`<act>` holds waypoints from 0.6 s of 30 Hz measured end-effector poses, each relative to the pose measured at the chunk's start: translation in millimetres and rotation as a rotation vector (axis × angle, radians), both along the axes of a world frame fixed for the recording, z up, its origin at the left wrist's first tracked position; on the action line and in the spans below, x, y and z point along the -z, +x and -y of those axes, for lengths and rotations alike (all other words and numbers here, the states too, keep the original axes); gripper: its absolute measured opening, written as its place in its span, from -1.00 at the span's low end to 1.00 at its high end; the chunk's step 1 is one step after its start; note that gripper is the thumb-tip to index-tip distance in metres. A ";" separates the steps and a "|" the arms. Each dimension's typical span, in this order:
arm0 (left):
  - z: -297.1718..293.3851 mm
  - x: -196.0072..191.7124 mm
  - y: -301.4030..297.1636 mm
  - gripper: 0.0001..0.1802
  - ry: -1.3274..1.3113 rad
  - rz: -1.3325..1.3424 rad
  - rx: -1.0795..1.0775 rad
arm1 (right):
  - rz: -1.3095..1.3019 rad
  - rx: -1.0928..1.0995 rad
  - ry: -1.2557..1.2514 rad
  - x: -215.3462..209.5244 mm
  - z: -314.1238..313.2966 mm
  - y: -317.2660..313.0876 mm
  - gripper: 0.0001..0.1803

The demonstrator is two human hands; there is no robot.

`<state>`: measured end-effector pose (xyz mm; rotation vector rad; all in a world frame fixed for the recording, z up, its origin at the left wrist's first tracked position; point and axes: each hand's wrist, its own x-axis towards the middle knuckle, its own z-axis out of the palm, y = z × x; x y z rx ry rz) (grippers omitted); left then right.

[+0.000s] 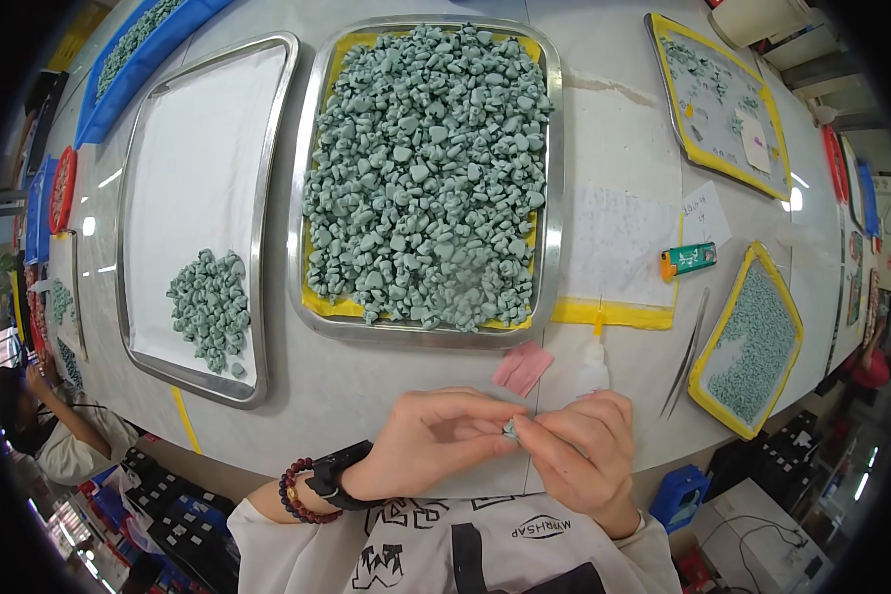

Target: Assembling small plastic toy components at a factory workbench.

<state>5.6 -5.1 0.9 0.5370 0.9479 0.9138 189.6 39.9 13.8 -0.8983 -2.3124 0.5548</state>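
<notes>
One green stone [510,429] in front of big tray [418,335] — left hand [428,442] and right hand [586,450] pinch it, fingertips nearly together. Left of big tray, little pile [209,307], maybe done. Inside big tray, huge heap [428,178] — probably lots left.
</notes>
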 end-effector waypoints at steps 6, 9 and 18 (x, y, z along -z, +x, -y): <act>1.9 0.5 2.9 -0.69 -0.002 0.005 -0.056 | 0.025 0.023 0.019 1.7 2.0 -3.1 -0.58; 2.6 1.8 2.8 -0.71 -0.010 0.061 -0.067 | 0.028 0.045 0.021 1.3 4.4 -3.9 -0.57; 0.9 -0.6 -3.6 -0.71 -0.078 0.118 -0.033 | 0.036 0.032 0.009 -0.6 6.2 -6.0 -0.59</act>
